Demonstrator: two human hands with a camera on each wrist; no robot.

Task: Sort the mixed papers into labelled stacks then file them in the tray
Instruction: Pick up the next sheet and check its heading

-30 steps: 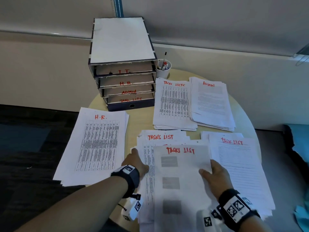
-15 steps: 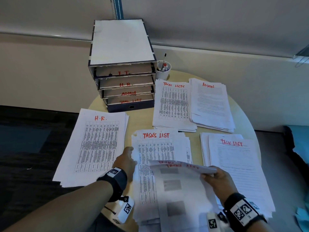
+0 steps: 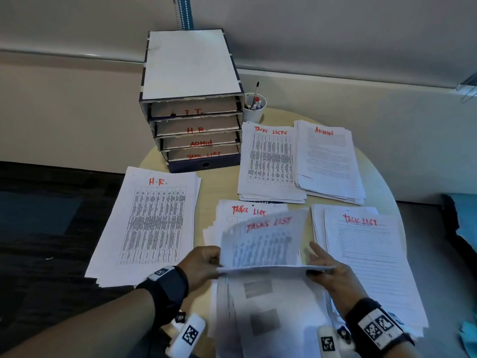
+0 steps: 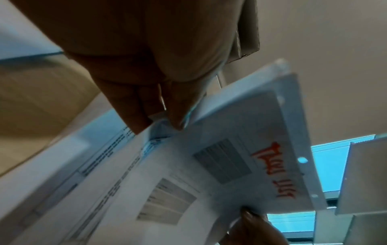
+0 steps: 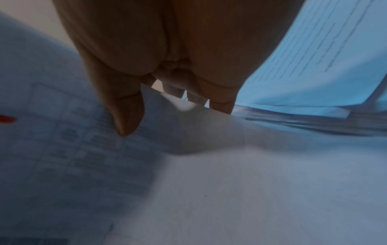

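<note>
Table (image 3: 219, 187) space goes to separate labelled stacks, so each heading stays readable before filing. Behind them the tray (image 3: 191, 99) faces forward, its slot labels showing. Nearest, the mixed pile (image 3: 271, 319) lies between both wrists. Both hands lift its top sheet (image 3: 263, 244), probably to read the one below: left hand (image 3: 204, 264) pinching one edge, right hand (image 3: 330, 272) gripping the other.

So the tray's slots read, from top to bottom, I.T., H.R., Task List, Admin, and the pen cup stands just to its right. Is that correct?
Not quite: the last two are swapped. In the head view the tray reads I.T., H.R., Admin, then Task List at the bottom. The pen cup does stand just to its right.
</note>
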